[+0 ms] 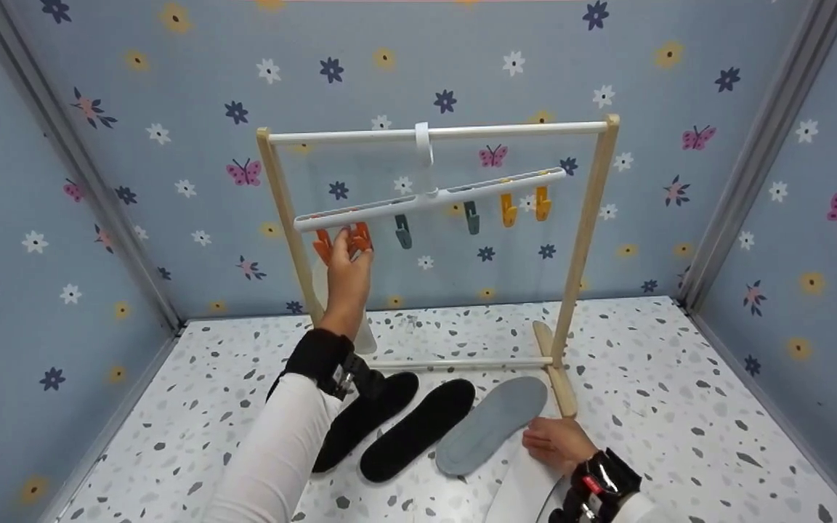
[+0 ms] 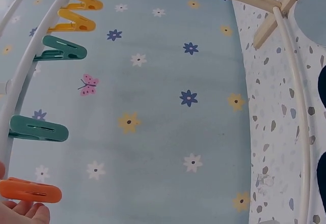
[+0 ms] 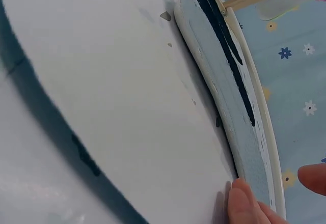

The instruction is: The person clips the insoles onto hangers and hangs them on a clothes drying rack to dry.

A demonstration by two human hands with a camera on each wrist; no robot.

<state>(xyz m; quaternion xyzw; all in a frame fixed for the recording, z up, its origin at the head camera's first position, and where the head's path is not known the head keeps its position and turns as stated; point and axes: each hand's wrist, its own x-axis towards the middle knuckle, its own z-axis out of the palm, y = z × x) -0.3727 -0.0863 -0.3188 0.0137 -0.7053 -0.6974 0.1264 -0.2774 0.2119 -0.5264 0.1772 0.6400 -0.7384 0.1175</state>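
A white clip hanger (image 1: 429,197) hangs by its hook from the rack's top bar, tilted down at its left end. My left hand (image 1: 349,272) is at that end, its thumb and fingers pinching an orange clip (image 2: 31,190). Another orange clip (image 1: 322,245) hangs beside it. Further right are green clips (image 1: 471,218) and yellow clips (image 1: 542,203). My right hand (image 1: 558,442) rests low at the right, over the end of a white insole (image 1: 524,483) and beside a grey insole (image 1: 491,428). In the right wrist view its thumb stands apart from the fingers.
Two black insoles (image 1: 418,430) lie left of the grey one on the speckled white table (image 1: 680,407). The rack has wooden posts (image 1: 584,240) and a low white crossbar (image 1: 462,363). A pale whitish shape (image 1: 365,341) shows behind my left forearm. Flowered panels (image 1: 774,240) surround the table.
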